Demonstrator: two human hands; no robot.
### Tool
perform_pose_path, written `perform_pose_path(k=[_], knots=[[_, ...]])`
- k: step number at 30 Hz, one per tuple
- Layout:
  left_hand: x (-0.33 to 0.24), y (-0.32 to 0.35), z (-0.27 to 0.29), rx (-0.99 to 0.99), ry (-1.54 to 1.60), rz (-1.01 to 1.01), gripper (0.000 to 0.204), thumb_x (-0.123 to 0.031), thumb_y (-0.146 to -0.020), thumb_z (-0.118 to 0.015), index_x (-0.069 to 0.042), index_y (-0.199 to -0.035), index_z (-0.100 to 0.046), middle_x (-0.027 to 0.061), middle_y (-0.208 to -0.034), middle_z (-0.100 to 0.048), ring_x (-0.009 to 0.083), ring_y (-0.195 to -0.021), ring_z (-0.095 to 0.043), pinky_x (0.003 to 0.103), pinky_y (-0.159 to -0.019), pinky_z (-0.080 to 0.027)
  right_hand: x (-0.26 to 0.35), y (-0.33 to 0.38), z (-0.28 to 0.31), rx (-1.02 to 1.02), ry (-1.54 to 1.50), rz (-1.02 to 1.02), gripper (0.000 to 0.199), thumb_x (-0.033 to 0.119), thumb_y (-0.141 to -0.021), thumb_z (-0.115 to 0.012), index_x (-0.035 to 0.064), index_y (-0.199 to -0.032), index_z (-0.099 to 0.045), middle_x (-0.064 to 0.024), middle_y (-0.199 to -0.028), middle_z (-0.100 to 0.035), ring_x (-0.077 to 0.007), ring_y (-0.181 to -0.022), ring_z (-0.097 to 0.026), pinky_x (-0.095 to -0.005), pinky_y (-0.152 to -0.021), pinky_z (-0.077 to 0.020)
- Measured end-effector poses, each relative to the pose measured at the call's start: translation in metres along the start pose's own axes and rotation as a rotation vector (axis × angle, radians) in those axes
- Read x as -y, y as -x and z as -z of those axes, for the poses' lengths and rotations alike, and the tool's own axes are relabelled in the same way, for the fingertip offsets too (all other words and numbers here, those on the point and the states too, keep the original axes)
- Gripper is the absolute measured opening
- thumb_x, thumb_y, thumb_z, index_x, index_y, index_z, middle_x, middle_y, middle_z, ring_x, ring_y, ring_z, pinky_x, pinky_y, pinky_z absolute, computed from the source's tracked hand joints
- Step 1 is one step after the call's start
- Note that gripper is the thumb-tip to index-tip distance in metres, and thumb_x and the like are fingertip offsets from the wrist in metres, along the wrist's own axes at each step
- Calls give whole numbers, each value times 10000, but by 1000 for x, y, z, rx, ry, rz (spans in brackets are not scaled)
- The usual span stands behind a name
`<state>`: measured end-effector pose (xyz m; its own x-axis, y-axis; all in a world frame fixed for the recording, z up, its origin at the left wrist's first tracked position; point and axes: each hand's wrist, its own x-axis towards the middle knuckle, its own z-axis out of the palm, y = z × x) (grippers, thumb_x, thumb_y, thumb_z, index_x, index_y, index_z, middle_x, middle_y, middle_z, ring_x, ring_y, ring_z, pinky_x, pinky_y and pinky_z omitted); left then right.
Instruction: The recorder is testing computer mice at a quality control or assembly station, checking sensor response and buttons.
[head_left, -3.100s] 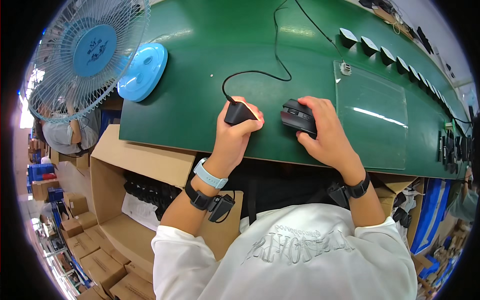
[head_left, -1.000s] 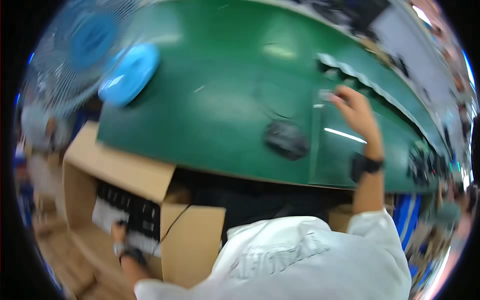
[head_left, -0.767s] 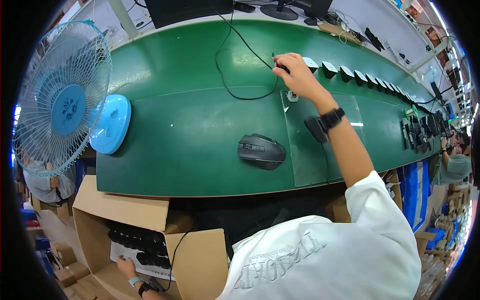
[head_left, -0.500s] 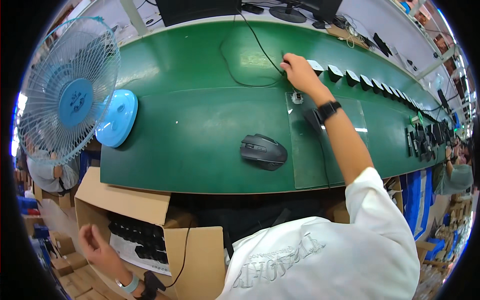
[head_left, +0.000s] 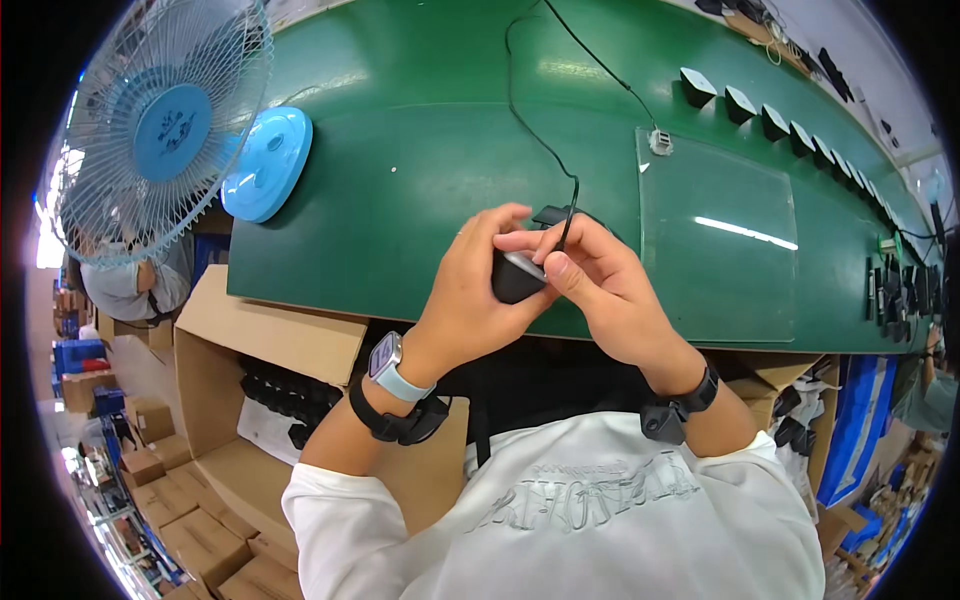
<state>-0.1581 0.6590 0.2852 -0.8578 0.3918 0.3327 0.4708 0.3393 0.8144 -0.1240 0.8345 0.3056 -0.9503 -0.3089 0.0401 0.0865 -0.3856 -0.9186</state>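
Both hands are gripping the mouse (head_left: 517, 277), left hand (head_left: 470, 290) cupping it, right hand (head_left: 598, 285) pinching its cable (head_left: 568, 215) (taut-looking), so a tug is risking straining the cable.

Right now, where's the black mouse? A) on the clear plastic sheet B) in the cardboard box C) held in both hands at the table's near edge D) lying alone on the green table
C: the left hand and the right hand both grip the black mouse above the near edge of the green table, its cable trailing away across the table.
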Motion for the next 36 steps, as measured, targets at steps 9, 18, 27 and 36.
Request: perform_pose_path(k=[9, 18, 27, 36], knots=[[18, 25, 7, -83, 264, 162, 230, -28, -688, -704, -31, -822, -517, 73, -701, -576, 165, -619, -586, 311, -576, -466, -20, -1, -4, -219, 101, 12, 121, 22, -932, -732, -37, -1038, -722, -68, -967, -735, -101, -904, -673, -256, -832, -544], [13, 23, 15, -114, -21, 44, 254, -43, -678, -697, -22, -843, -505, 164, -705, -576, 367, -586, -594, 391, -529, -473, -44, -20, -21, -216, 208, 22, 91, 39, -925, -744, -25, -972, -701, -74, -977, -734, -115, -907, -687, -278, -846, -558], [21, 29, 10, -148, -119, 100, 292, -87, -726, -741, -19, -869, -496, 169, -677, -582, 384, -579, -606, 411, -524, -487, -66, -26, -31, -302, 518, 223, 122, 42, -881, -752, -45, -919, -675, -101, -1013, -693, -155, -770, -654, -289, -685, -528], [28, 17, 16, -185, 303, 359, 330, -71, -793, -778, -29, -898, -468, 87, -749, -663, 113, -680, -637, 304, -587, -518, -36, -24, -9, -230, 911, 363, 201, 149, -840, -801, -6, -866, -676, -120, -843, -668, -277, -727, -638, -350, -649, -507]])
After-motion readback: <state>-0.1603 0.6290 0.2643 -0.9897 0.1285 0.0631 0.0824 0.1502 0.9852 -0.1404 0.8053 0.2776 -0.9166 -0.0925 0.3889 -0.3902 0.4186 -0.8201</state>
